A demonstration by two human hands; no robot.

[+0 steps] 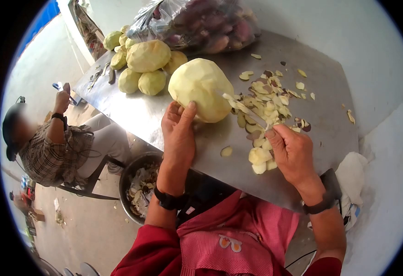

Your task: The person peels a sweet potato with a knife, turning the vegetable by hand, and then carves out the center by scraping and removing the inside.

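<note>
My left hand [179, 131] is closed around the lower left of a large, pale yellow peeled root vegetable [199, 87], thumb on its near side. The vegetable is held up over the metal table. In my right hand [294, 152] is a knife [255, 117], its blade pointing at the vegetable's right side. Pale shavings cling along the blade. Below and around the knife lies a heap of peelings [270, 103], some with dark purple skin. Thicker pale slices [259, 157] rest beside my right fingers.
Several peeled vegetables [148, 56] are piled at the table's [321, 156] far left. Behind them stands a clear plastic bag [201, 25] of purple vegetables. A bucket [127, 195] with peelings is on the floor at left. A seated person [68, 142] holds a phone-like object beyond it.
</note>
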